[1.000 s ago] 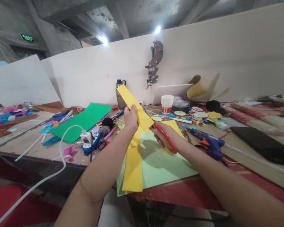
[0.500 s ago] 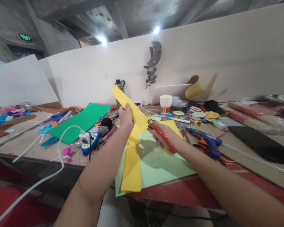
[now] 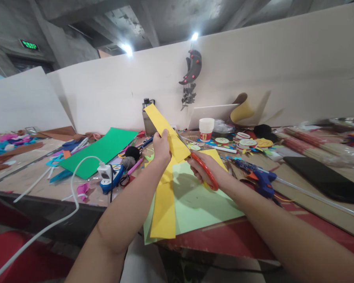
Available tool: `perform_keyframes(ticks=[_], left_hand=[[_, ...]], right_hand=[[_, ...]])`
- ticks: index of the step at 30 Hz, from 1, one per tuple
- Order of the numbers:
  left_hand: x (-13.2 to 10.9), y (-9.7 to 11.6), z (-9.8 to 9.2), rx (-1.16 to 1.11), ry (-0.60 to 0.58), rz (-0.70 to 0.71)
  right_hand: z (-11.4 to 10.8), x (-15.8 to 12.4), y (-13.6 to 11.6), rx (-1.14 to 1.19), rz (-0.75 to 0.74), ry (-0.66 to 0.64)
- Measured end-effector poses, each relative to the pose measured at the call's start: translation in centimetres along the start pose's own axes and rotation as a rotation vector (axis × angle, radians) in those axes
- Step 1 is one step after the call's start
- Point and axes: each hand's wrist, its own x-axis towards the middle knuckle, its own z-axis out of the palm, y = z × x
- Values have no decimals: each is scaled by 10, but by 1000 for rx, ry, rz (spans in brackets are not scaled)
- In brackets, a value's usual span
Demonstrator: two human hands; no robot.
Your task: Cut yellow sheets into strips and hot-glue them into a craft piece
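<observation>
The left hand (image 3: 162, 148) pinches a yellow strip (image 3: 178, 146), thumb on top and the fingers mostly hidden beneath. The right hand (image 3: 203, 167) is curled round the red handle of the scissors (image 3: 205, 169); how far the blades are parted, I cannot tell. The strip is up off the table, just right of the left hand's thumb, its long axis slanting from a far end at upper left to a near end at lower right. That near end lies just beside the right hand, but the left hand is the nearer, being in contact. The scissors point away from the person and leftward, blades at the strip's right edge and running roughly along it, handle back toward the right wrist.

Below the hands a second strip (image 3: 163, 210) lies lengthwise toward the person on a pale green sheet (image 3: 208, 200). Further out, the glue gun (image 3: 261, 177) sits right of the right forearm, the cup (image 3: 206, 129) stands beyond the right hand, and the bottle (image 3: 149, 122) stands behind the strip's far end
</observation>
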Motion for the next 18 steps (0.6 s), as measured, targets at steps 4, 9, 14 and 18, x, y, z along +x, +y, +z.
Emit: perform_keyframes(ticks=[4,9,14,18], left_hand=[[-1,1,0,-5,11,-3],[-3,0,2,-15,-29,-5],[1,1,0,-74,-50,-112],[0,2,0,-66,-30,-85]], right_hand=[[0,-1,-4,31,25,-11],[0,-1,-5,11,47,6],[-2,-2,-5,-20,-1,5],[-2,-2,-3,3,4,-11]])
